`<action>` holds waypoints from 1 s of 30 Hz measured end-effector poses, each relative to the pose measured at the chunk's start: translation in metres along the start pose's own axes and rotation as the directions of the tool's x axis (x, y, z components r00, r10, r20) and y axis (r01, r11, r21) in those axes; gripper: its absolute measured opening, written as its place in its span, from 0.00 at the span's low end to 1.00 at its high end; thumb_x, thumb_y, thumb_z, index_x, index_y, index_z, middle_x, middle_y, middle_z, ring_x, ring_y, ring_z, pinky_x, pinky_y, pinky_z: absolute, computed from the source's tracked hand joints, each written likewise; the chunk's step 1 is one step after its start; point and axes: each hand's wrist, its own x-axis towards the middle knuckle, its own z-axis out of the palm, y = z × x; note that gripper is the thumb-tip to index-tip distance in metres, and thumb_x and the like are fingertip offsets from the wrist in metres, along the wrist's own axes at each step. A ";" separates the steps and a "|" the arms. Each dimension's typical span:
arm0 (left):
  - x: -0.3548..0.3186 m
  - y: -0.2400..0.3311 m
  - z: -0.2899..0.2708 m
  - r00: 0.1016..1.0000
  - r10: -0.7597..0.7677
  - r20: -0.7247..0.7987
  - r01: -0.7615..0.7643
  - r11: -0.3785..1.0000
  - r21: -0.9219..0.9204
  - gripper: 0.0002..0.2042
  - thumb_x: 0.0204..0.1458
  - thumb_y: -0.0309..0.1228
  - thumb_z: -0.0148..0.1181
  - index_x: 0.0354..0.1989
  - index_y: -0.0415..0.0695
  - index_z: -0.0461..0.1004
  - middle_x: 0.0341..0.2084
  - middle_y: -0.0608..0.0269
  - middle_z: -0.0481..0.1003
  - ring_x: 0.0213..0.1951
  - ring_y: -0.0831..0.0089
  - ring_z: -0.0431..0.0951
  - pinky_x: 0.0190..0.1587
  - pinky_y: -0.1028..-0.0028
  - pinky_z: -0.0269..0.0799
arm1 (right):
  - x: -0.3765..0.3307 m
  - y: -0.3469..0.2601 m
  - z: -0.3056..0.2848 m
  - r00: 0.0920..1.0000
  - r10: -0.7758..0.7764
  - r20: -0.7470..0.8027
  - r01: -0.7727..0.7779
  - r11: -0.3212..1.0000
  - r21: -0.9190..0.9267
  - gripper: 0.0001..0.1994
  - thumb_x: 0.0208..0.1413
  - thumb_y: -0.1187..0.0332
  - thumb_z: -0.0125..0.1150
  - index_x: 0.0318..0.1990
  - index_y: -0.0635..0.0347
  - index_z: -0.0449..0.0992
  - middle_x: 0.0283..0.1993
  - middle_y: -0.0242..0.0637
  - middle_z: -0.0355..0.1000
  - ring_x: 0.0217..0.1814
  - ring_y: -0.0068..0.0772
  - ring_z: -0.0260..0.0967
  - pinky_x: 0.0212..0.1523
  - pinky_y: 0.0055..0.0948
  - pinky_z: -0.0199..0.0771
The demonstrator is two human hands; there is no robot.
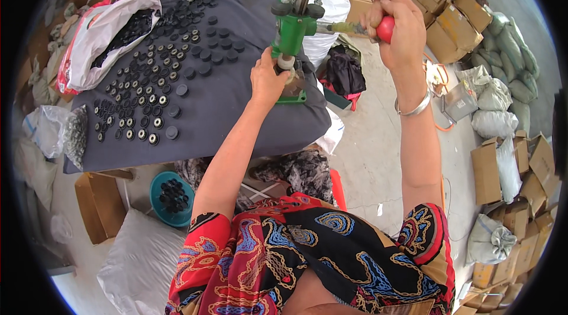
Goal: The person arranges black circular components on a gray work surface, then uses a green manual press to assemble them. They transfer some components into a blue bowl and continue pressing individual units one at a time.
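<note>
A green hand press (294, 30) stands at the right end of a table covered in dark grey cloth (236, 108). My right hand (395, 22) is closed around the red knob (385, 29) of the press lever, raised to the right of the machine. My left hand (268, 80) rests at the press base, fingers pinched under the punch; what it holds there is hidden. Several small black round caps (155, 87) lie in rows on the cloth to the left of the press.
A white bag of black parts (100, 40) lies at the table's far left. A teal bowl of black parts (171, 196) sits on the floor below. Cardboard boxes (449, 13) and grey sacks (494, 108) crowd the right side. A black bag (345, 72) lies beyond the press.
</note>
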 end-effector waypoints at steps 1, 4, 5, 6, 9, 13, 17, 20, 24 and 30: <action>0.000 -0.004 0.001 1.000 0.018 -0.011 -0.018 0.999 -0.027 0.36 0.39 0.25 0.69 0.60 0.35 0.59 0.43 0.48 0.77 0.47 0.52 0.75 0.50 0.60 0.69 | -0.005 0.002 0.001 1.000 0.010 -0.002 -0.010 1.000 0.000 0.13 0.51 0.74 0.41 0.37 0.72 0.73 0.17 0.37 0.66 0.17 0.25 0.60 0.23 0.24 0.64; 0.000 -0.003 0.000 1.000 -0.012 0.011 0.013 0.996 -0.084 0.36 0.39 0.24 0.69 0.60 0.33 0.59 0.44 0.45 0.76 0.47 0.53 0.76 0.51 0.63 0.70 | -0.032 0.011 0.001 1.000 -0.010 -0.014 0.009 1.000 -0.020 0.13 0.52 0.74 0.42 0.37 0.71 0.73 0.17 0.36 0.65 0.18 0.25 0.60 0.24 0.25 0.64; 0.000 0.000 -0.002 0.999 -0.038 0.028 0.040 0.994 -0.097 0.37 0.39 0.23 0.69 0.60 0.33 0.59 0.46 0.44 0.76 0.48 0.54 0.78 0.52 0.65 0.71 | -0.045 0.017 0.001 0.999 -0.049 -0.014 0.049 0.998 -0.037 0.12 0.53 0.74 0.42 0.37 0.71 0.73 0.17 0.35 0.65 0.18 0.25 0.61 0.25 0.25 0.64; -0.001 0.002 -0.007 1.000 -0.005 0.023 0.007 0.993 -0.115 0.36 0.39 0.23 0.69 0.60 0.34 0.59 0.46 0.45 0.76 0.48 0.55 0.77 0.52 0.65 0.71 | -0.060 0.026 0.002 0.996 -0.090 -0.010 0.089 0.995 -0.048 0.12 0.53 0.74 0.42 0.37 0.70 0.72 0.17 0.35 0.65 0.19 0.24 0.61 0.26 0.25 0.64; -0.011 0.003 -0.017 0.996 0.087 -0.002 -0.086 0.991 -0.104 0.34 0.40 0.23 0.68 0.60 0.36 0.61 0.45 0.49 0.77 0.49 0.56 0.76 0.52 0.65 0.70 | -0.124 0.087 -0.007 0.937 -0.341 0.079 0.350 0.914 -0.206 0.09 0.53 0.77 0.44 0.37 0.68 0.72 0.17 0.33 0.64 0.22 0.24 0.62 0.35 0.29 0.68; -0.034 -0.010 -0.046 0.972 0.178 -0.155 -0.167 0.982 0.083 0.22 0.40 0.24 0.64 0.48 0.42 0.71 0.42 0.55 0.76 0.44 0.52 0.73 0.47 0.59 0.67 | -0.129 0.095 0.001 0.909 -0.412 0.067 0.417 0.890 -0.184 0.08 0.54 0.76 0.45 0.35 0.67 0.72 0.17 0.34 0.64 0.22 0.28 0.60 0.36 0.32 0.68; -0.059 -0.024 -0.116 0.938 0.262 -0.229 -0.124 0.867 0.483 0.18 0.42 0.26 0.62 0.44 0.42 0.74 0.44 0.56 0.76 0.45 0.56 0.73 0.46 0.59 0.67 | -0.128 0.080 -0.004 0.949 -0.294 0.112 0.311 0.931 -0.192 0.08 0.56 0.75 0.44 0.35 0.67 0.72 0.20 0.35 0.66 0.22 0.23 0.62 0.30 0.25 0.65; -0.071 -0.050 -0.164 0.972 0.107 -0.209 0.094 0.638 0.764 0.17 0.43 0.31 0.64 0.44 0.45 0.75 0.41 0.58 0.76 0.45 0.59 0.73 0.46 0.60 0.67 | -0.101 0.050 0.000 0.986 -0.165 0.025 0.167 0.976 -0.140 0.11 0.56 0.74 0.42 0.36 0.69 0.73 0.20 0.34 0.66 0.21 0.21 0.61 0.25 0.22 0.62; -0.080 -0.062 -0.189 0.986 -0.096 -0.137 0.166 0.436 0.885 0.12 0.44 0.31 0.62 0.39 0.44 0.76 0.36 0.56 0.76 0.43 0.56 0.74 0.43 0.57 0.68 | -0.043 0.011 0.002 0.999 -0.009 0.030 0.010 1.000 -0.025 0.12 0.55 0.73 0.42 0.37 0.70 0.73 0.18 0.35 0.65 0.19 0.23 0.61 0.22 0.22 0.62; -0.073 -0.083 -0.183 0.990 -0.052 -0.128 0.136 0.560 0.817 0.15 0.44 0.25 0.62 0.43 0.41 0.76 0.37 0.52 0.76 0.42 0.53 0.74 0.45 0.58 0.70 | 0.001 -0.001 -0.001 0.999 0.004 0.054 -0.004 1.000 -0.007 0.13 0.53 0.74 0.42 0.38 0.71 0.74 0.18 0.36 0.66 0.18 0.24 0.61 0.20 0.22 0.61</action>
